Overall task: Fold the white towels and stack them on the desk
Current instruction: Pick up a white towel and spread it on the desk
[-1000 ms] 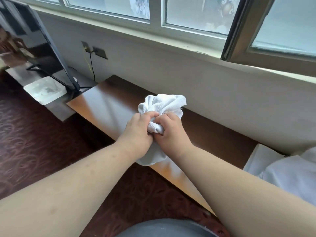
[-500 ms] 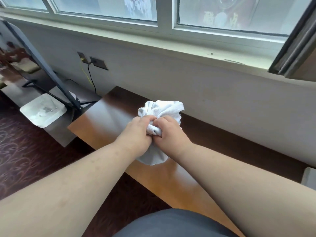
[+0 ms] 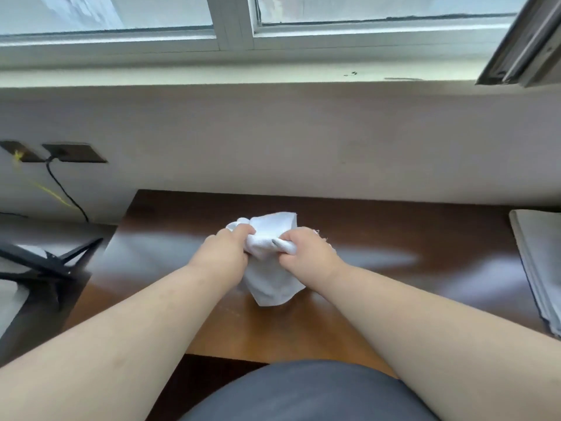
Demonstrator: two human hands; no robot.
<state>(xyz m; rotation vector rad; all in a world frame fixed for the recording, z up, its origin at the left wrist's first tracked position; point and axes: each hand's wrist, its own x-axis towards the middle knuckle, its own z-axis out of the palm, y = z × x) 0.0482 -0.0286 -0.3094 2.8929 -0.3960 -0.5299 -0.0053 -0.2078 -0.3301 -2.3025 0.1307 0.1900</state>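
A small white towel [image 3: 270, 278] is bunched up above the dark wooden desk [image 3: 379, 238], held between both hands. My left hand [image 3: 223, 253] grips its left side with curled fingers. My right hand [image 3: 309, 253] grips the right side, a small grey tag showing by its thumb. The lower part of the towel hangs down between my wrists toward the desk top. A flat pile of white towels [image 3: 537, 265] lies at the desk's right edge, partly cut off by the frame.
A wall with a window sill [image 3: 273, 77] runs behind the desk. Wall sockets [image 3: 73, 152] with a black cable are at the left. A black stand [image 3: 45, 262] sits on a lower surface left of the desk.
The view has swung to face the desk squarely. My hands have drawn slightly apart, and the towel has loosened from a tight ball, with more cloth hanging below.
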